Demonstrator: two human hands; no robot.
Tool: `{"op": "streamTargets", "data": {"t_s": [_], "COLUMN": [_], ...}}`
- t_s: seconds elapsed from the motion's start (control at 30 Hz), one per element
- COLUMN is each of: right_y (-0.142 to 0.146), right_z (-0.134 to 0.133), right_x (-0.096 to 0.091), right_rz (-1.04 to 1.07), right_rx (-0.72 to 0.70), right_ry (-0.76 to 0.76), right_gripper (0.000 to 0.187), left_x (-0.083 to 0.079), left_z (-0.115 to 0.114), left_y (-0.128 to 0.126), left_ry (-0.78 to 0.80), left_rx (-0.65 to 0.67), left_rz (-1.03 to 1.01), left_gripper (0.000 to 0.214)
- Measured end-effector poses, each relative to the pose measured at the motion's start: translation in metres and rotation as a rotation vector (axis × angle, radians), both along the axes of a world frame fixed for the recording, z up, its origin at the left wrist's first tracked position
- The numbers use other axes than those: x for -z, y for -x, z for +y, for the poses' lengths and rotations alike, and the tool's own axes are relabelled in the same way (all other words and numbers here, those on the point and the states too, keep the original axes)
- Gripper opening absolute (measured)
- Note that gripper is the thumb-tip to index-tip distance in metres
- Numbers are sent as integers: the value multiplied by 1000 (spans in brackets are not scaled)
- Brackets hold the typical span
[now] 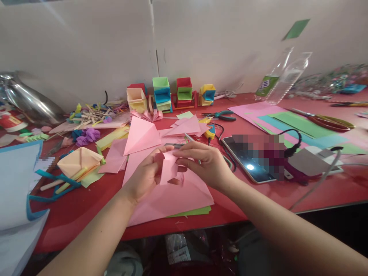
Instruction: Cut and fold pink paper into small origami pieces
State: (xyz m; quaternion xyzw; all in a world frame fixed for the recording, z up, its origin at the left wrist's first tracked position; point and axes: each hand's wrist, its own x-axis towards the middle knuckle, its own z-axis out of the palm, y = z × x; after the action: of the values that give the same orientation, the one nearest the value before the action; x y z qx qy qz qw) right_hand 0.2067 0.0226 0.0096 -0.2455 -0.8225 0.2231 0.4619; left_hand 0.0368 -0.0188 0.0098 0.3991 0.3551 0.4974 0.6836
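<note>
A small piece of folded pink paper (168, 168) is held between my two hands, above the middle of the table. My left hand (149, 166) grips its left side, fingers closed on it. From the right, my right hand (205, 159) pinches its upper edge with thumb and fingers. A thin, pale pointed object shows by the right fingers; I cannot make out what it is. Beneath both hands lies a large pink paper sheet (184, 201), with green paper (195, 212) under its front edge. A folded pink paper (142, 136) stands just behind.
Colourful paper boxes (162, 94) line the wall. Teal pliers (225, 116) and a phone (247, 159) with cables lie to the right, scissors (324, 119) and plastic bottles (290, 78) farther off. On the left are a metal jug (36, 99), a peach paper form (79, 163) and a book (17, 184).
</note>
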Motion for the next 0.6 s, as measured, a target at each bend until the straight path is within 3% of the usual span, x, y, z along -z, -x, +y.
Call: {"op": "streamTargets", "data": {"t_s": [0.4,0.6], "right_y": [-2,-2], "right_z": [5,10], "right_x": [-4,1], "right_rz": [20,63], "right_rx": [-84,-12], "right_ry": [207,229], "right_gripper": [21,13], "left_x": [5,13], "left_z": [1,5], "left_y": [-4,-6], "left_ry": [-20,-79], "left_rx": [-16,-36], "left_rz": [-14,108], "left_gripper": [41,35]}}
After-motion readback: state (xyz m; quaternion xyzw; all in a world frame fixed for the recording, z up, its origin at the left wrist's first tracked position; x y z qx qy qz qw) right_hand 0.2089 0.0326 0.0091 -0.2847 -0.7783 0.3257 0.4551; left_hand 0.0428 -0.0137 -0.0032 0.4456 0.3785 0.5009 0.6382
